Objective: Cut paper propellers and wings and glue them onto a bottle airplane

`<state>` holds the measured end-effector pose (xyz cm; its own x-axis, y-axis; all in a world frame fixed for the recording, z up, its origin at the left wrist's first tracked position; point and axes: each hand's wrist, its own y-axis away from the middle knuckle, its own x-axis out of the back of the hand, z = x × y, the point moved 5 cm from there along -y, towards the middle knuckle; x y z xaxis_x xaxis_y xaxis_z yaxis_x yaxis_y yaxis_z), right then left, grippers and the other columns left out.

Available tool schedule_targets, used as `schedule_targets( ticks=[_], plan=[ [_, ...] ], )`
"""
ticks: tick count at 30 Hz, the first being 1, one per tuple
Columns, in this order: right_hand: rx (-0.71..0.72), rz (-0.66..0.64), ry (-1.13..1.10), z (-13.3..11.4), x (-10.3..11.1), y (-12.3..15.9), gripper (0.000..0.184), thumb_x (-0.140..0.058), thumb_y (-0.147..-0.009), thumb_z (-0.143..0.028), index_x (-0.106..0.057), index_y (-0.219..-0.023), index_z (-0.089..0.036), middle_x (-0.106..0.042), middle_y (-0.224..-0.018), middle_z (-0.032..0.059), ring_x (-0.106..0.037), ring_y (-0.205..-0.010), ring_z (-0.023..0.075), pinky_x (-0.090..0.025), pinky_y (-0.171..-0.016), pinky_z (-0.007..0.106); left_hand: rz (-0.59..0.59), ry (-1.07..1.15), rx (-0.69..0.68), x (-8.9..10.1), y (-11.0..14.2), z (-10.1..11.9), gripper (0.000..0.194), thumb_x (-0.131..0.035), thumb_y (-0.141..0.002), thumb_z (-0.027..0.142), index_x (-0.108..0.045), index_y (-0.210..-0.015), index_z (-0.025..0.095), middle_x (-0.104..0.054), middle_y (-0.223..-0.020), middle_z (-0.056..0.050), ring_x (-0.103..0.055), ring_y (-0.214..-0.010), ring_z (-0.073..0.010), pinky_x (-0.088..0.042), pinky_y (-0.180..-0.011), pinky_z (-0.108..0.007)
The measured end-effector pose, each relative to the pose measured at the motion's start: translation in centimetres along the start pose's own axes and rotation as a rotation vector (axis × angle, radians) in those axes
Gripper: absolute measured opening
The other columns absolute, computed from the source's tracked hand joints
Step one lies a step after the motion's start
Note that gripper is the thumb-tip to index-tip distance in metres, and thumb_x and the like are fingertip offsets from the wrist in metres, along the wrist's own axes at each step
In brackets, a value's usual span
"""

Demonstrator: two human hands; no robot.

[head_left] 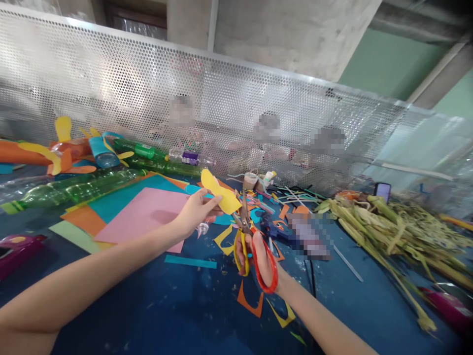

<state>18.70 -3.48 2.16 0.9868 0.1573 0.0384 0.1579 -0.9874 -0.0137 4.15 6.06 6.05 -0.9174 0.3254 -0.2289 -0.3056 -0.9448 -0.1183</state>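
My left hand (197,211) pinches a yellow paper cutout (226,196) with rounded ends and holds it up above the table. In my right hand (257,251) is a pair of scissors (272,278) with one red and one yellow handle loop. Their blades are parted and point away from me, right at the paper's right end; whether they bite into it I cannot tell. Beneath the hands lie a yellow scrap (223,240) and an orange offcut (250,301). A blue paper strip (190,262) rests below my left wrist.
Pink paper (138,217) tops a stack of coloured sheets at left. Green plastic bottles (79,187) lie behind it. Dried husks (384,222) spread over the right side, near a phone (382,191). A perforated metal screen (229,98) stands along the back.
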Motion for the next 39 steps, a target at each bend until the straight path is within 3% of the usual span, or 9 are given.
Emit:
schedule_targets(
  ticks=[7, 17, 25, 31, 39],
  plan=[
    [0.007, -0.005, 0.115, 0.0, -0.4, 0.2, 0.049, -0.033, -0.08, -0.067, -0.047, -0.075, -0.021, -0.041, -0.062, -0.0004, -0.044, -0.052, 0.0138, -0.048, -0.044, 0.028, -0.005, 0.081, -0.009, -0.3, 0.5, -0.5, 0.028, -0.065, -0.076, 0.026, -0.057, -0.099, 0.012, -0.07, -0.092, -0.011, -0.068, -0.078, -0.0174, -0.053, -0.069, -0.025],
    [0.063, 0.028, 0.247, -0.2, -0.2, 0.3, 0.05, -0.029, -0.082, -0.066, -0.044, -0.07, -0.02, -0.041, -0.066, 0.001, -0.045, -0.055, 0.0135, -0.049, -0.045, 0.027, -0.025, 0.2, 0.003, -1.5, 1.8, 0.1, 0.031, -0.068, -0.073, 0.026, -0.063, -0.1, 0.011, -0.071, -0.091, -0.011, -0.066, -0.087, -0.0196, -0.052, -0.081, -0.028],
    [0.094, 0.019, 0.271, -1.1, -0.3, 0.4, 0.049, -0.029, -0.083, -0.065, -0.041, -0.068, -0.02, -0.04, -0.064, 0.0004, -0.043, -0.054, 0.0129, -0.049, -0.046, 0.027, -0.018, 0.179, -0.021, -1.4, 1.6, -0.2, 0.027, -0.067, -0.074, 0.022, -0.062, -0.099, 0.013, -0.07, -0.097, -0.009, -0.067, -0.081, -0.0159, -0.052, -0.08, -0.027],
    [0.066, 0.027, 0.278, -0.6, -0.2, 0.2, 0.049, -0.028, -0.082, -0.066, -0.042, -0.069, -0.02, -0.041, -0.065, 0.0009, -0.044, -0.054, 0.013, -0.049, -0.046, 0.027, 0.028, 0.118, -0.036, -1.4, 1.8, 0.1, 0.031, -0.067, -0.073, 0.023, -0.058, -0.101, 0.014, -0.067, -0.105, -0.009, -0.066, -0.087, -0.0183, -0.053, -0.076, -0.027],
    [0.071, 0.014, 0.291, -0.4, -0.1, 0.2, 0.047, -0.029, -0.083, -0.065, -0.041, -0.074, -0.021, -0.04, -0.067, 0.0, -0.044, -0.055, 0.0131, -0.051, -0.047, 0.027, 0.066, -0.048, -0.028, -1.1, 1.9, 0.4, 0.03, -0.065, -0.075, 0.03, -0.053, -0.099, 0.017, -0.069, -0.096, -0.007, -0.068, -0.082, -0.0187, -0.053, -0.069, -0.027]
  ],
)
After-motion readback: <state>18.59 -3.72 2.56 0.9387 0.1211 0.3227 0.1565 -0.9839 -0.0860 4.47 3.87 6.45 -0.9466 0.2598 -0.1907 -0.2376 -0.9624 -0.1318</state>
